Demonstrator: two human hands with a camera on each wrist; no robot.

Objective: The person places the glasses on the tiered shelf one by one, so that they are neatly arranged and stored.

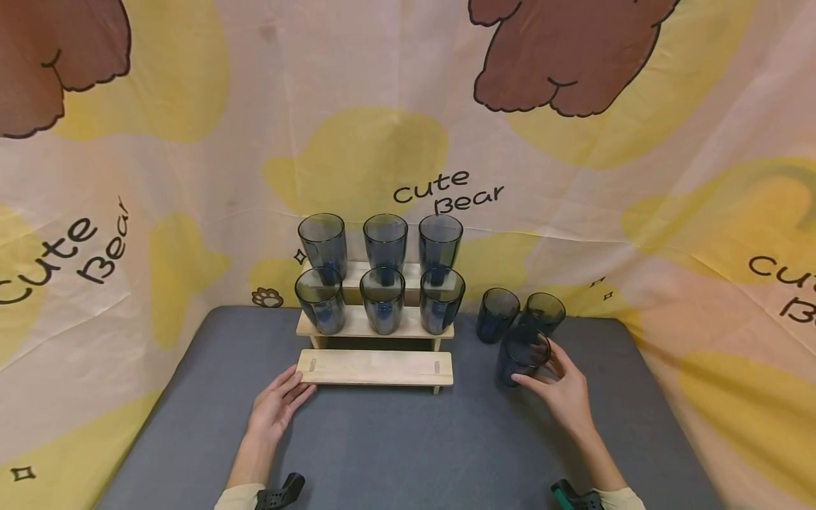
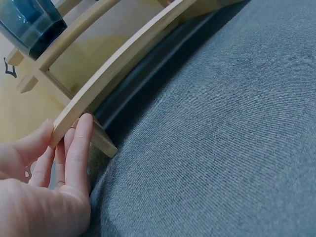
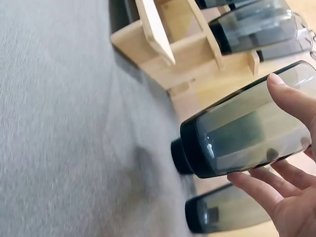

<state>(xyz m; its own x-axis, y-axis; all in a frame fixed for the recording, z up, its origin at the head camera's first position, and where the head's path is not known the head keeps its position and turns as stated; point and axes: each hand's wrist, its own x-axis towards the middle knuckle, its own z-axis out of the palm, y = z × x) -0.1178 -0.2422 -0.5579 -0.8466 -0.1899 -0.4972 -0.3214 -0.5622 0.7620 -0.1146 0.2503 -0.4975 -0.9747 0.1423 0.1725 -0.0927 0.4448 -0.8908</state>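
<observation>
A three-step wooden rack (image 1: 376,368) stands on the table, its lowest shelf bare. Three smoky blue glasses stand on its top step, among them the left one (image 1: 321,244), and three more on the middle step, such as the centre one (image 1: 382,304). My left hand (image 1: 274,409) pinches the left end of the lowest shelf (image 2: 123,57), thumb on the near side and fingers beneath. Between thumb and fingers, my right hand (image 1: 566,393) grips a matching glass (image 3: 242,128), right of the rack, mouth up in the head view.
Behind the held glass, two more glasses stand on the table, a left one (image 1: 499,315) and a right one (image 1: 544,312). Grey cloth covers the table (image 1: 408,453). A printed curtain (image 1: 255,163) hangs behind and at both sides.
</observation>
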